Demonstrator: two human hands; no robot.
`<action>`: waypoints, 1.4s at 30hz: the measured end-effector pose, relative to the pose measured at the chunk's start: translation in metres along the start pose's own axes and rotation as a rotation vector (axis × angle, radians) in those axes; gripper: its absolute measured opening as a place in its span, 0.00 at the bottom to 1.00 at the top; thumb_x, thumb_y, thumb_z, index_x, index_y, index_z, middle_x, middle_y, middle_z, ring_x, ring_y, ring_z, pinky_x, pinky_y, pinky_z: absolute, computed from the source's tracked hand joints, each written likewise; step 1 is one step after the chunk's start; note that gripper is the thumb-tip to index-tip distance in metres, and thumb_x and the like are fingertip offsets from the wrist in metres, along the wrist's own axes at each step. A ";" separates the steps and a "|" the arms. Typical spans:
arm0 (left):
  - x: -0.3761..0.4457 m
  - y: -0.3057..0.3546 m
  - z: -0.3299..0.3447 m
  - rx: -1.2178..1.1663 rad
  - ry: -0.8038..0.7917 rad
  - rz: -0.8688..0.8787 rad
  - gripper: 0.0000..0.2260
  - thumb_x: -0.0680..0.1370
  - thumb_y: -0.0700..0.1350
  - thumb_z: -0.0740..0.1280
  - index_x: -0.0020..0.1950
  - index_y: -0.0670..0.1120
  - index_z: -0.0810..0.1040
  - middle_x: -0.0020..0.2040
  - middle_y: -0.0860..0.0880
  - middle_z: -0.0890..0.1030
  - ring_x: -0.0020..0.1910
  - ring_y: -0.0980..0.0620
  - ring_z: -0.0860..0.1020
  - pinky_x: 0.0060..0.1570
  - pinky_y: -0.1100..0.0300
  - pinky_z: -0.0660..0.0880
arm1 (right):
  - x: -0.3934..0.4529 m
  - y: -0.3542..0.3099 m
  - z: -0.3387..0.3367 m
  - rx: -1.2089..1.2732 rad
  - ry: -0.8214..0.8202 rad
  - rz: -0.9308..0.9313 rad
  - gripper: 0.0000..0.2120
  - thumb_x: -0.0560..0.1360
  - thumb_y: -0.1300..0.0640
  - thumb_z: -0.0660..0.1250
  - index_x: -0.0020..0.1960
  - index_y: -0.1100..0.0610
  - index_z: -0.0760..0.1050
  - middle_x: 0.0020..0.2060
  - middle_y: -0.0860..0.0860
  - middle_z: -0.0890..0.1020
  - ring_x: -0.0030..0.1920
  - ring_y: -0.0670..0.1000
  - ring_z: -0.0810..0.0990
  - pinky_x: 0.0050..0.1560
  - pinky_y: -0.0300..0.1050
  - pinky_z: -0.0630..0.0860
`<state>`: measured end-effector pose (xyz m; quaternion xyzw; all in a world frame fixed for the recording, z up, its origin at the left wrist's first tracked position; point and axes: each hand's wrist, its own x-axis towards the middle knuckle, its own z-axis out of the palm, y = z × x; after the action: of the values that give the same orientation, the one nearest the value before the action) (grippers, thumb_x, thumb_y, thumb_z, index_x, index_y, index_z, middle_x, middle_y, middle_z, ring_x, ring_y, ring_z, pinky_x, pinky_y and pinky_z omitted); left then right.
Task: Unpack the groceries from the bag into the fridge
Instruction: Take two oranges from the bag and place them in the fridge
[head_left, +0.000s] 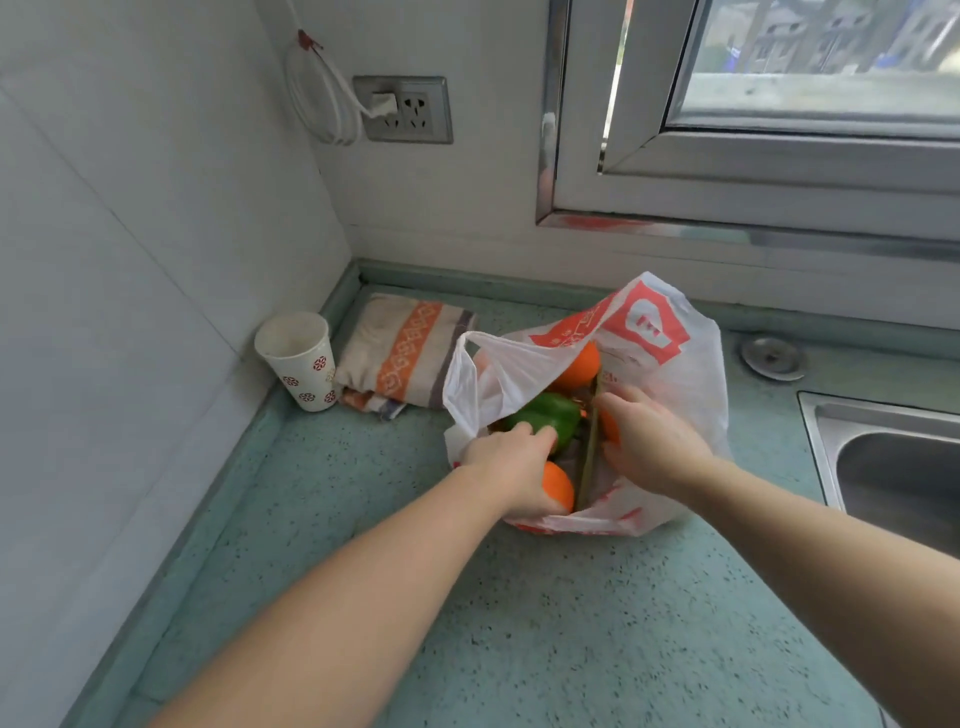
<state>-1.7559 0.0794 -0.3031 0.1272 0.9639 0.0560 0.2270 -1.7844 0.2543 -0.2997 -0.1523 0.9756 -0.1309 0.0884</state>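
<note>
hands (582, 452) inside bag (670, 338), on green pepper (545, 415)

Two bare forearms, no sleeves anywhere in view. No watch, ring or band on either wrist. Left hand (511, 457) and right hand (652, 441) ungloved, nails short and unpainted where visible.

Speckled green countertop (519, 623), patterned paper cup (301, 358) in the corner just beside a folded orange-striped cloth (405, 348), steel sink (893, 467) at right, wall socket (402, 109) — white plug and looped cord (322, 98) — window frame (753, 171) above.
</note>
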 end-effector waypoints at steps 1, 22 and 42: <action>0.000 -0.001 0.003 0.005 -0.032 0.015 0.32 0.69 0.62 0.69 0.69 0.52 0.64 0.62 0.48 0.72 0.58 0.43 0.75 0.52 0.46 0.76 | 0.003 0.004 0.002 -0.053 -0.017 0.023 0.18 0.74 0.53 0.65 0.64 0.49 0.71 0.65 0.52 0.73 0.64 0.58 0.70 0.62 0.52 0.72; 0.012 -0.003 0.000 -0.299 0.047 -0.039 0.38 0.63 0.62 0.76 0.68 0.58 0.63 0.64 0.49 0.68 0.60 0.45 0.72 0.58 0.45 0.75 | 0.004 0.028 0.001 0.182 -0.143 0.126 0.42 0.57 0.48 0.76 0.66 0.46 0.61 0.57 0.50 0.72 0.57 0.55 0.74 0.51 0.48 0.73; -0.044 0.033 -0.097 -0.571 0.536 -0.146 0.29 0.66 0.58 0.76 0.64 0.59 0.71 0.63 0.50 0.71 0.55 0.50 0.71 0.52 0.55 0.72 | -0.042 0.006 -0.126 0.793 0.304 0.218 0.20 0.69 0.37 0.71 0.54 0.46 0.74 0.51 0.51 0.76 0.49 0.53 0.77 0.31 0.46 0.80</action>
<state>-1.7539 0.0937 -0.1929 -0.0289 0.9411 0.3368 -0.0032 -1.7735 0.3019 -0.1758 0.0183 0.8621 -0.5063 0.0090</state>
